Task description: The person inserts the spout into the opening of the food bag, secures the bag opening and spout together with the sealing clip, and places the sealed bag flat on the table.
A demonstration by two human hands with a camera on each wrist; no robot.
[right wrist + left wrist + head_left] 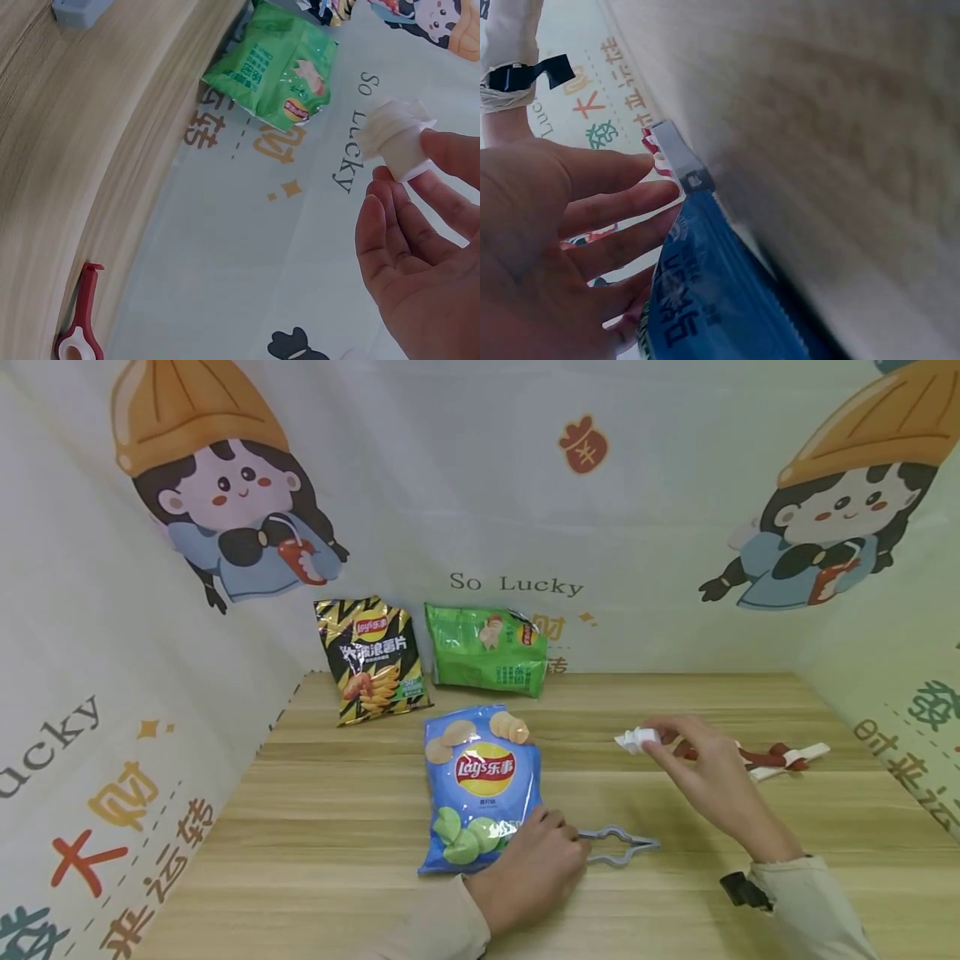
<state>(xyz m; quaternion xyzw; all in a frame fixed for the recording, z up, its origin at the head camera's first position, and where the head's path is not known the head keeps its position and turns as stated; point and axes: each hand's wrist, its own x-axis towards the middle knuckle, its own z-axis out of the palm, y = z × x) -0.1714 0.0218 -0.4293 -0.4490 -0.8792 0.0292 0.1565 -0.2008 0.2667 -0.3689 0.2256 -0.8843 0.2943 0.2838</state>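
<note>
A blue Lay's chip bag (483, 777) lies on the table, lime slices printed on its lower part. My left hand (532, 868) is at its lower right edge, hiding one end of a grey-blue clip (618, 843). The left wrist view shows those fingers fairly straight, thumb and index fingertips against or very near the clip (679, 154) and the bag (712, 285). Above the table, my right hand (697, 768) pinches a small white piece (637, 741) between thumb and fingers. It has a cylindrical base and a ridged or crumpled top (397, 127); its exact kind is unclear.
Against the back wall cloth lean a black-and-yellow chip bag (373, 660) and a green chip bag (487, 649). Red-and-white clips (787, 758) lie on the wood-grain table (315, 827), behind and right of my right hand. Printed cloth walls enclose the back and sides.
</note>
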